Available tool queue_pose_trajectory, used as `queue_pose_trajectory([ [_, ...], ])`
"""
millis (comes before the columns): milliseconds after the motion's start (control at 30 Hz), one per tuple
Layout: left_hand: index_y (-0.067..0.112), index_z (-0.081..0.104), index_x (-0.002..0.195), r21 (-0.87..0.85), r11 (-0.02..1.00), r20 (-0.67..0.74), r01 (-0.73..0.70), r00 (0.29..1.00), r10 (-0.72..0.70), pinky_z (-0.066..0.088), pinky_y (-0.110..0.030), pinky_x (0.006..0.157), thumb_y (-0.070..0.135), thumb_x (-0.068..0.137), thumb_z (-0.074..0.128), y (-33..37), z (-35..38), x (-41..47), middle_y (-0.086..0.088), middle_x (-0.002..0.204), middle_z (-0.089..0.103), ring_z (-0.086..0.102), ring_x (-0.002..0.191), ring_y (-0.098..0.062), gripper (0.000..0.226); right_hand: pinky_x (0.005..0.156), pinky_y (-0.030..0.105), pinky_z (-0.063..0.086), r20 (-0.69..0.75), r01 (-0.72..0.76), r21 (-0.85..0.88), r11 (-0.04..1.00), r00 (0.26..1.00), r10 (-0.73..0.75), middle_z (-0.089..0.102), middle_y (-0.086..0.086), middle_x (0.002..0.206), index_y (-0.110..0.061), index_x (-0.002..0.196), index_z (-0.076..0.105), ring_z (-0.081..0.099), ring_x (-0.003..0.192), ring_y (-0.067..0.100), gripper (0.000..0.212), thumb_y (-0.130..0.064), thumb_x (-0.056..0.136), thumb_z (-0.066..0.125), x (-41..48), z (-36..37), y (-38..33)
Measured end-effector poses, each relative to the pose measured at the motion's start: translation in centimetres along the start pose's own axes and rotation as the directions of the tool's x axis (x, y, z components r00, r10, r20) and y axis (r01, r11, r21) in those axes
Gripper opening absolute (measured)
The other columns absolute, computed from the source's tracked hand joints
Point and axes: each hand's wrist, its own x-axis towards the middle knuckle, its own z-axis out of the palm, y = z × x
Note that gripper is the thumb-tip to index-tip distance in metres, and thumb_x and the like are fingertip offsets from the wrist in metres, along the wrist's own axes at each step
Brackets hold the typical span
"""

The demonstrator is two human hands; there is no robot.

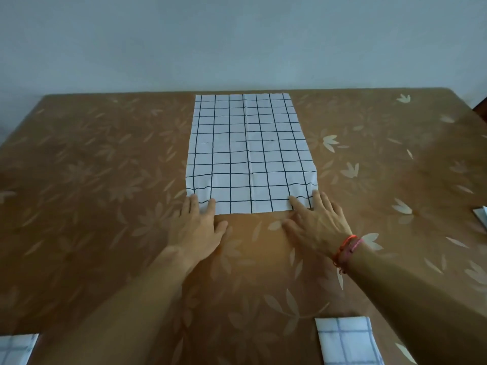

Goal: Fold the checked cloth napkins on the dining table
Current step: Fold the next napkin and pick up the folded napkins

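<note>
Hands (200,227) (316,225) flat on checked napkin (250,154)

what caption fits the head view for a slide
Both hands, left hand and right hand, press the spread checked napkin flat at its near corners.

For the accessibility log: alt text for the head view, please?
Both hands, left hand and right hand, press flat on the near corners of a checked napkin spread open on a brown leaf-patterned table. A folded napkin lies near the front edge.
</note>
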Motion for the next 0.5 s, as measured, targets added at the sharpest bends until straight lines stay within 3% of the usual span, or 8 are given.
queue_pose_trajectory([
  [100, 0.014, 0.024, 0.151, -0.013, 1.0, -0.042, -0.009, 0.999, 0.009, 0.019, -0.042, 0.116, 0.056, 0.097, 0.029, 0.0, 0.3, -0.1, -0.012, 0.16, 0.018, 0.008, 0.149, -0.023, 0.069, 0.117, 0.046, 0.024, -0.053, 0.039, 0.01, 0.999, 0.998, -0.039, 0.033, 0.016, 0.154, -0.022, 0.143, 0.035, 0.025, 0.145, 0.03, 0.067, -0.065, 0.092, 0.027, 0.1, 0.4, -0.5],
  [200, 0.007, 0.037, 0.144, 0.011, 0.999, -0.125, -0.048, 0.991, 0.049, 0.031, -0.04, 0.112, 0.044, 0.097, 0.037, -0.5, 0.3, -0.2, -0.008, 0.154, 0.034, 0.024, 0.145, -0.018, 0.06, 0.115, 0.04, 0.026, -0.119, 0.05, 0.016, 0.999, 0.992, -0.048, 0.046, 0.007, 0.143, -0.012, 0.134, 0.047, 0.035, 0.139, 0.023, 0.058, -0.054, 0.096, 0.035, 0.0, 0.1, -0.9],
  [333, 0.008, 0.06, 0.109, -0.013, 0.992, -0.236, -0.124, 0.965, 0.118, 0.048, -0.037, 0.088, 0.027, 0.087, 0.053, -1.5, -0.1, -0.8, -0.004, 0.111, 0.064, 0.058, 0.106, -0.02, 0.03, 0.11, 0.039, 0.03, -0.152, 0.065, -0.001, 0.998, 0.986, -0.064, 0.053, 0.005, 0.136, -0.01, 0.131, 0.051, 0.044, 0.132, 0.024, 0.047, -0.039, 0.094, 0.046, -0.7, -1.2, -0.9],
  [400, 0.008, 0.061, 0.111, -0.038, 0.991, -0.259, -0.132, 0.959, 0.117, 0.05, -0.036, 0.086, 0.029, 0.085, 0.056, -1.5, 0.0, -1.2, -0.003, 0.11, 0.065, 0.059, 0.104, -0.019, 0.034, 0.099, 0.037, 0.036, -0.197, 0.091, 0.009, 0.996, 0.977, -0.087, 0.061, 0.002, 0.12, -0.013, 0.118, 0.058, 0.055, 0.117, 0.026, 0.035, -0.032, 0.089, 0.051, -1.2, -1.7, -0.8],
  [500, 0.009, 0.053, 0.126, -0.115, 0.982, -0.26, -0.147, 0.959, 0.113, 0.047, -0.037, 0.093, 0.045, 0.084, 0.06, -0.2, 0.1, -2.0, -0.005, 0.126, 0.059, 0.052, 0.12, -0.021, 0.056, 0.084, 0.036, 0.039, -0.255, 0.118, 0.023, 0.993, 0.961, -0.108, 0.068, 0.003, 0.097, -0.012, 0.105, 0.067, 0.062, 0.094, 0.031, 0.025, -0.026, 0.089, 0.054, -1.7, -2.7, -0.5],
])
